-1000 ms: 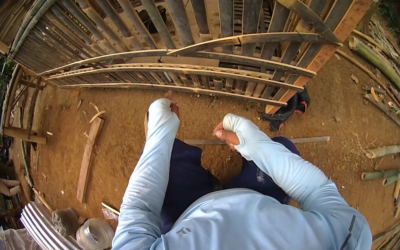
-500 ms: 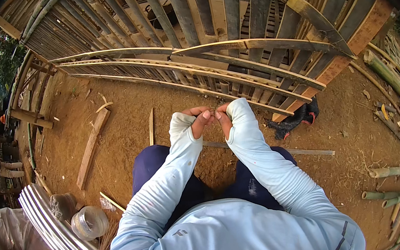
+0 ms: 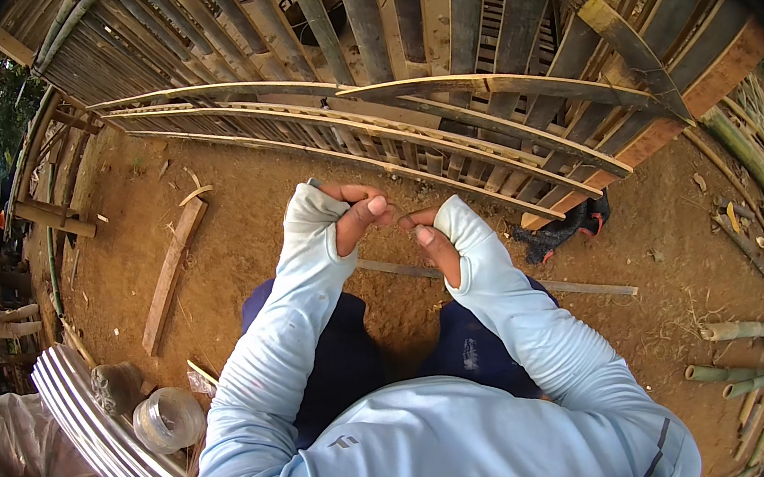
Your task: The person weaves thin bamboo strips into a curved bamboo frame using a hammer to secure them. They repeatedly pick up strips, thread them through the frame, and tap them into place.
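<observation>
Brown earth ground (image 3: pixel 231 176). Left: flat wooden plank (image 3: pixel 174 278) lying at a slant, curved pale strip (image 3: pixel 196 189) at its far end. Lower left: ridged silvery sheeting (image 3: pixel 106 434); clear round container (image 3: pixel 168 420) just beside it; crumpled translucent plastic (image 3: pixel 32 458) on the other side. Right: cut green bamboo poles (image 3: pixel 746 328), ends pointing inward. Upper left: green foliage (image 3: pixel 18 107).

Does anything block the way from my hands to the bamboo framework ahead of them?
Nothing visible does: from the left hand and right hand to the bamboo framework, only brown earth shows in between.
</observation>
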Available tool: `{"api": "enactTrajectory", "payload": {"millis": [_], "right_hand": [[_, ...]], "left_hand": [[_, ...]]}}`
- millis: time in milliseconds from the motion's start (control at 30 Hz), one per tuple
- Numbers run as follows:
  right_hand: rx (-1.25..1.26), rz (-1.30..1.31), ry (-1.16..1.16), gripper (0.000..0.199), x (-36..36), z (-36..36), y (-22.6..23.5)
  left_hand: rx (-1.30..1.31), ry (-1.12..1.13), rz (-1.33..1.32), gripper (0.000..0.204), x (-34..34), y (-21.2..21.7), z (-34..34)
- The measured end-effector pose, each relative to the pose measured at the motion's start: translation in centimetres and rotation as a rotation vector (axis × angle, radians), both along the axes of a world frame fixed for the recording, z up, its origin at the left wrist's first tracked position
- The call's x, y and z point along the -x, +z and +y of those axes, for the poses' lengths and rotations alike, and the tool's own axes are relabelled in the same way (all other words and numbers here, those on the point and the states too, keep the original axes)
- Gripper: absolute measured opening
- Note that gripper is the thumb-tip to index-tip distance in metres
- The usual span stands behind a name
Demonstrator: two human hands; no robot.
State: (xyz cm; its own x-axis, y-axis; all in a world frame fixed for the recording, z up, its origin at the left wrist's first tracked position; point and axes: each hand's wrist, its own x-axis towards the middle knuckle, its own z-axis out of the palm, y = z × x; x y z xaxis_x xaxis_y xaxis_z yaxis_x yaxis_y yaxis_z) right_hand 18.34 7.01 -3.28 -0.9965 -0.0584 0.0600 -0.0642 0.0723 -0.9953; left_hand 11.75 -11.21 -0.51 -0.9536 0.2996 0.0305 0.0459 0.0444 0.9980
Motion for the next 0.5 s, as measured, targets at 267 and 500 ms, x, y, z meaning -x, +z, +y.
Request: {"api": "enactTrajectory", "payload": {"millis": [267, 500], "right_hand": [[-0.648, 0.330, -0.225, 0.010, 0.9, -1.5, -1.9], [-0.829, 0.402, -0.168, 0.021, 2.0, -4.4, -2.6]], "left_hand": [[0.256, -0.262, 0.418, 0.010, 0.0, -1.3, -3.0], [-0.242, -0.387, -0.386, 0.027, 3.0, -4.2, -6.9]]}}
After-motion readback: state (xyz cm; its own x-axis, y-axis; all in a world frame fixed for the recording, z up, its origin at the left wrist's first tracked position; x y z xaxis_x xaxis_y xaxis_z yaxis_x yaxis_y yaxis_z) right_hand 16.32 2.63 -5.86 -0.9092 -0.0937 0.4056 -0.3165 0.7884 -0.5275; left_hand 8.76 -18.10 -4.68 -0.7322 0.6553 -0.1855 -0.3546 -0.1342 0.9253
